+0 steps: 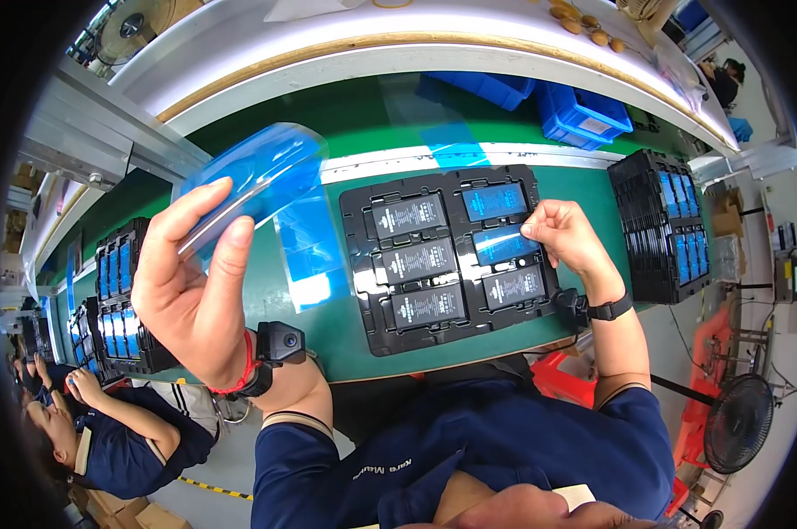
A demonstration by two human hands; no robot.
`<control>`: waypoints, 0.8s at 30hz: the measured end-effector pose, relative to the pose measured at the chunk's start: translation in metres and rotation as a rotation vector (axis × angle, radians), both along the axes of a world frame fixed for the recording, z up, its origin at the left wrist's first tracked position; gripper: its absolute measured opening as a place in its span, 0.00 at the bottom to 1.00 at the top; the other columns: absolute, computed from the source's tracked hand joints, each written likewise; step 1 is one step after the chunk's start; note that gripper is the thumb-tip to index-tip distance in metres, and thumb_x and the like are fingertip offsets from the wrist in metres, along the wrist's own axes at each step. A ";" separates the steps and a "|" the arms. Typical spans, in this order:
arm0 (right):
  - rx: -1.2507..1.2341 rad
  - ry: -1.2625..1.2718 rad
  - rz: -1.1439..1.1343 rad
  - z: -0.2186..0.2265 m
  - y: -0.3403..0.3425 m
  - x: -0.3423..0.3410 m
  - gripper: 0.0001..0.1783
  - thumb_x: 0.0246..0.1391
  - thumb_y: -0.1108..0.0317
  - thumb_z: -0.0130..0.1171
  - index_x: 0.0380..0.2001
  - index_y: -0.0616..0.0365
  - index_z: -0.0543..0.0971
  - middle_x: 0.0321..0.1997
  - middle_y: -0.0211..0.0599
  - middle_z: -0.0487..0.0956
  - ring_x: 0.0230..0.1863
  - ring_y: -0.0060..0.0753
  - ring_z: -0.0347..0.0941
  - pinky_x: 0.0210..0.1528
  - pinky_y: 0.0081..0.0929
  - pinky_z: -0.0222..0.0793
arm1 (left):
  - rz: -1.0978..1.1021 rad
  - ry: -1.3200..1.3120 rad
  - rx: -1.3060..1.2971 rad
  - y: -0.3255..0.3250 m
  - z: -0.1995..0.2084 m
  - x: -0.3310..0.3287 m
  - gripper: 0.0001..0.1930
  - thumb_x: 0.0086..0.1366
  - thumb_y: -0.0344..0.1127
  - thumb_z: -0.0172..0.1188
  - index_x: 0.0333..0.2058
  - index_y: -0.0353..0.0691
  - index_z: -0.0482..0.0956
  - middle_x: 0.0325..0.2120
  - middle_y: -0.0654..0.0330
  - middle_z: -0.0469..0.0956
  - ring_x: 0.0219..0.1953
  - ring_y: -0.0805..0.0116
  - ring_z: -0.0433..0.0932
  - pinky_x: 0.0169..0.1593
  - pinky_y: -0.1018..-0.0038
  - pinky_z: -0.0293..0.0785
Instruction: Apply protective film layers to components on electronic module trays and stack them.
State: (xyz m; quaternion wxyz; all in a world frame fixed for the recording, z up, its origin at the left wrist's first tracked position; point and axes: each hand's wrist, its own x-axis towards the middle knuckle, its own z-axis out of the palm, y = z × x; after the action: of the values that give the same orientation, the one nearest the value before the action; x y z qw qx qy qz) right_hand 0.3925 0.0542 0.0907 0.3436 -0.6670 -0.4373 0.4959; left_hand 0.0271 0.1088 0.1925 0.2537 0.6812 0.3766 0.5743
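Observation:
A black plastic tray (359, 264) lies on the green bench and holds two columns of flat phone-type batteries. In the left column, the batteries (416, 262) show dark faces with pale print. At the right column's top, a battery (493, 202) has a blue face; the bottom one (515, 287) is dark. My right hand (564, 236) pinches the right edge of a blue film (501, 245) over the middle right battery. Raised left of the tray, my left hand (191, 278) holds a curled, shiny blue film sheet (279, 163) between thumb and fingers.
Stacked black trays with blue-faced batteries stand right (667, 229) and left (121, 291). Blue film strips (308, 247) lie beside the middle tray. Blue bins (583, 115) sit under the shelf (416, 51). A co-worker (134, 432) works at left; a black fan (740, 423) stands at right.

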 end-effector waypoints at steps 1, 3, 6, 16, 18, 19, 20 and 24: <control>0.003 -0.003 0.002 0.000 0.000 0.000 0.07 0.49 0.74 0.61 0.20 0.59 0.74 0.15 0.26 0.72 0.10 0.12 0.60 0.08 0.13 0.52 | 0.009 0.017 0.008 0.000 -0.001 0.000 0.15 0.52 0.20 0.63 0.41 0.29 0.76 0.39 0.53 0.76 0.42 0.69 0.75 0.48 0.76 0.68; 0.005 -0.009 0.006 0.000 0.000 0.000 0.08 0.49 0.74 0.61 0.20 0.59 0.74 0.15 0.26 0.72 0.10 0.12 0.60 0.08 0.13 0.52 | 0.012 0.013 0.004 0.000 0.000 0.000 0.15 0.52 0.20 0.63 0.41 0.29 0.76 0.39 0.53 0.76 0.42 0.69 0.74 0.48 0.76 0.68; 0.005 -0.026 0.011 0.002 -0.001 -0.002 0.08 0.49 0.74 0.61 0.20 0.59 0.74 0.14 0.24 0.71 0.10 0.11 0.59 0.08 0.13 0.52 | 0.019 0.016 0.005 -0.001 0.000 0.000 0.15 0.52 0.20 0.63 0.41 0.29 0.76 0.39 0.54 0.76 0.42 0.69 0.75 0.48 0.76 0.68; 0.011 -0.144 0.008 -0.003 -0.001 -0.004 0.08 0.48 0.74 0.61 0.19 0.60 0.74 0.13 0.24 0.70 0.10 0.11 0.60 0.08 0.15 0.53 | 0.019 0.030 0.014 0.001 -0.002 0.003 0.15 0.52 0.21 0.63 0.40 0.30 0.77 0.38 0.54 0.77 0.41 0.69 0.75 0.48 0.77 0.68; 0.015 -0.193 0.020 -0.002 0.001 -0.005 0.08 0.48 0.73 0.61 0.19 0.60 0.74 0.13 0.25 0.71 0.10 0.11 0.60 0.08 0.16 0.53 | 0.023 0.027 0.003 0.002 -0.003 0.003 0.15 0.52 0.21 0.63 0.41 0.30 0.77 0.38 0.54 0.77 0.41 0.69 0.75 0.47 0.76 0.68; 0.019 -0.243 0.036 -0.001 0.003 -0.006 0.08 0.47 0.73 0.61 0.19 0.60 0.74 0.13 0.25 0.71 0.10 0.12 0.61 0.08 0.16 0.53 | 0.032 0.022 -0.008 0.003 -0.002 0.004 0.15 0.52 0.21 0.63 0.41 0.30 0.77 0.38 0.54 0.77 0.41 0.69 0.75 0.47 0.76 0.68; 0.021 -0.303 0.039 0.000 0.003 -0.008 0.08 0.46 0.73 0.62 0.18 0.62 0.75 0.14 0.27 0.72 0.12 0.14 0.63 0.10 0.19 0.57 | 0.028 0.023 -0.005 0.003 -0.002 0.003 0.15 0.52 0.21 0.63 0.41 0.30 0.77 0.38 0.54 0.77 0.41 0.69 0.75 0.47 0.76 0.68; 0.212 -0.523 0.110 0.003 0.008 -0.015 0.08 0.41 0.72 0.63 0.19 0.63 0.75 0.16 0.37 0.75 0.19 0.26 0.73 0.23 0.27 0.68 | 0.055 0.058 0.026 0.000 0.007 0.000 0.14 0.52 0.21 0.63 0.39 0.30 0.77 0.37 0.53 0.78 0.41 0.68 0.76 0.47 0.75 0.68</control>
State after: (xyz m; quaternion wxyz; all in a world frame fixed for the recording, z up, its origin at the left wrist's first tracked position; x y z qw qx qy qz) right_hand 0.3780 0.0621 0.0934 0.2596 -0.7078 -0.5960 0.2766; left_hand 0.0266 0.1085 0.1990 0.2180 0.6902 0.3947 0.5659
